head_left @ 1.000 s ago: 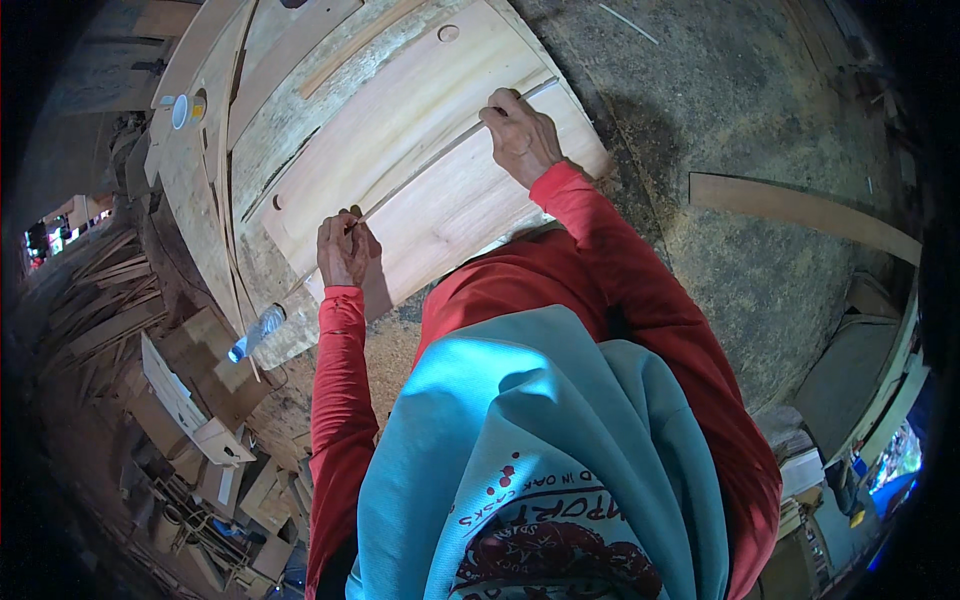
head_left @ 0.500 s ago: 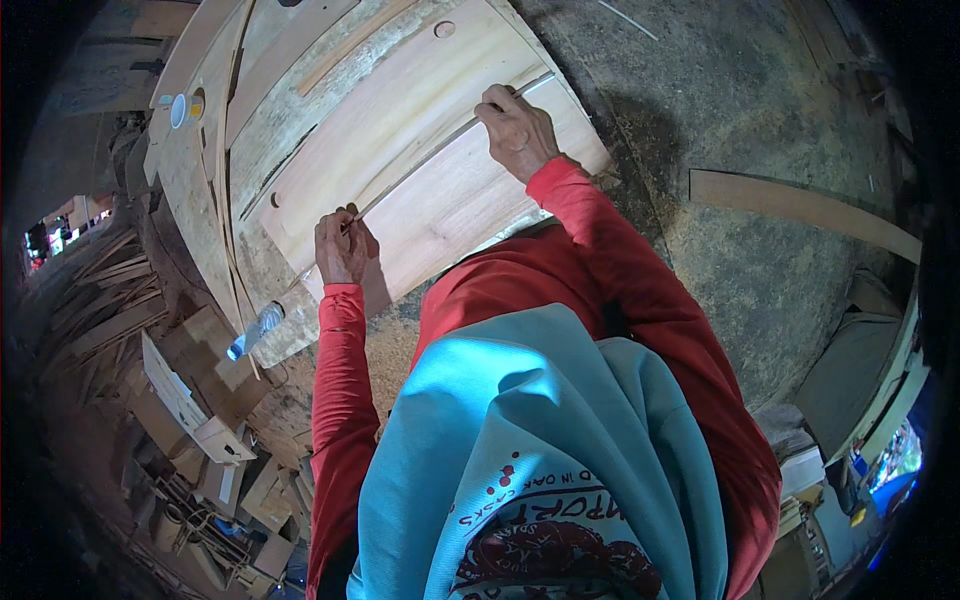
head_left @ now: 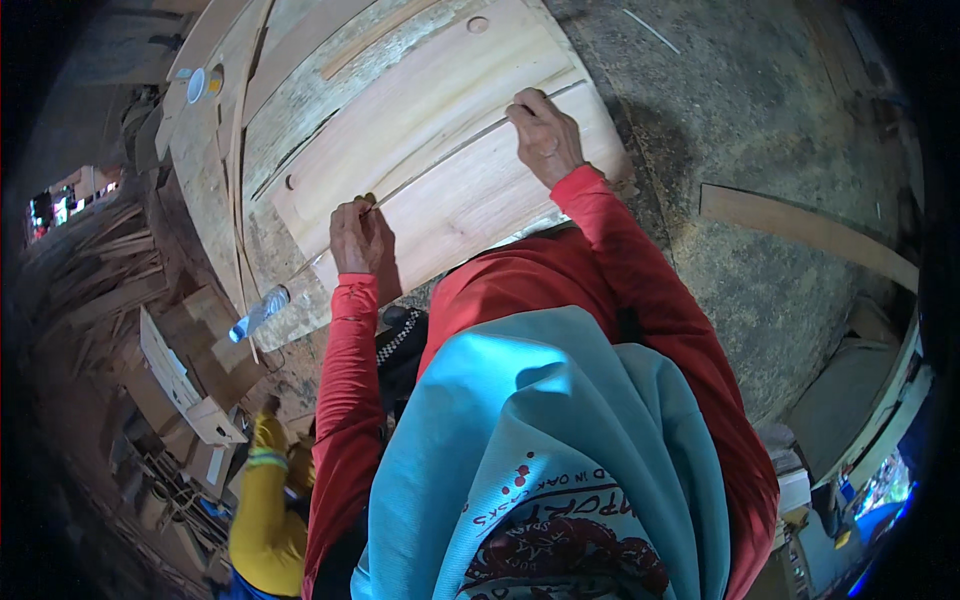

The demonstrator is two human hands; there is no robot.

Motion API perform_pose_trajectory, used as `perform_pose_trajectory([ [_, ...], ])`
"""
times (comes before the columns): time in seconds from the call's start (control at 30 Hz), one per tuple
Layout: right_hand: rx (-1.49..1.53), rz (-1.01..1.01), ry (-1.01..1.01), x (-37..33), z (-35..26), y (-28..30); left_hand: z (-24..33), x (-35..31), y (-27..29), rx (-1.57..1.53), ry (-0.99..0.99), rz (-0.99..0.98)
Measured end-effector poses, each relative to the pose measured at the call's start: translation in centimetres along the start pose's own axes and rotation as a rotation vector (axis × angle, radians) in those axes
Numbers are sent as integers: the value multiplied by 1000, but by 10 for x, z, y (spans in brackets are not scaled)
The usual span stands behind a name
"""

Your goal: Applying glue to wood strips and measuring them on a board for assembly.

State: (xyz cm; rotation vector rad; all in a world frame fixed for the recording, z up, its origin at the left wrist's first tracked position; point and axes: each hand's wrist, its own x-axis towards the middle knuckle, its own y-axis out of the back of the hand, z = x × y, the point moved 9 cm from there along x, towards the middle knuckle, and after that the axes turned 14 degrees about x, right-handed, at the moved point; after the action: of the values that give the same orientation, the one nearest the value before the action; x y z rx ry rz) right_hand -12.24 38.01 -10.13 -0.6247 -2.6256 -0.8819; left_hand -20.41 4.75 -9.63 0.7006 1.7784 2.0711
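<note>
A wide pale wooden board (head_left: 430, 125) lies on a worn worktable, with a small round mark or hole near each of two far corners. Running lengthwise across it is a thin, straight strip (head_left: 447, 160). My left hand (head_left: 358, 237) is closed on the strip near the board's left end, its fingertips partly hidden. Farther right, my right hand (head_left: 546, 135) pinches the same strip close to the right end, fingers curled downward. Whether the strip sits in a groove or on the surface I cannot tell.
A plastic bottle (head_left: 262, 312) lies at the table's left corner; a small cup (head_left: 198, 85) stands at the far left. Long wooden strips lie beyond the board. A curved plank (head_left: 800, 228) rests on the floor at right. A person in yellow sleeves (head_left: 268, 530) is at lower left.
The view has shifted, so the table appears slightly more to the right. Both hands stay on the strip. A person in yellow has come into view at lower left.
</note>
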Motion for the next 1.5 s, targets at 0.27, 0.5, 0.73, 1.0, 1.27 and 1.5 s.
perform_pose_trajectory([
  [0.27,-168,-69,156,-23,40,-25,13,-5,6,-102,-5,114],
  [0.5,20,-37,181,-7,5,-8,20,-9,21,-32,92,152],
  [0.73,166,209,-115,-22,50,-6,21,-4,12,-9,-14,292],
  [1.0,-34,46,-112,-2,11,16,-1,-1,-14,-85,71,-63],
  [1.27,61,82,-129,-5,14,26,22,14,16,52,-30,-125],
  [1.5,72,68,-142,-5,14,24,22,17,17,49,-21,-163],
])
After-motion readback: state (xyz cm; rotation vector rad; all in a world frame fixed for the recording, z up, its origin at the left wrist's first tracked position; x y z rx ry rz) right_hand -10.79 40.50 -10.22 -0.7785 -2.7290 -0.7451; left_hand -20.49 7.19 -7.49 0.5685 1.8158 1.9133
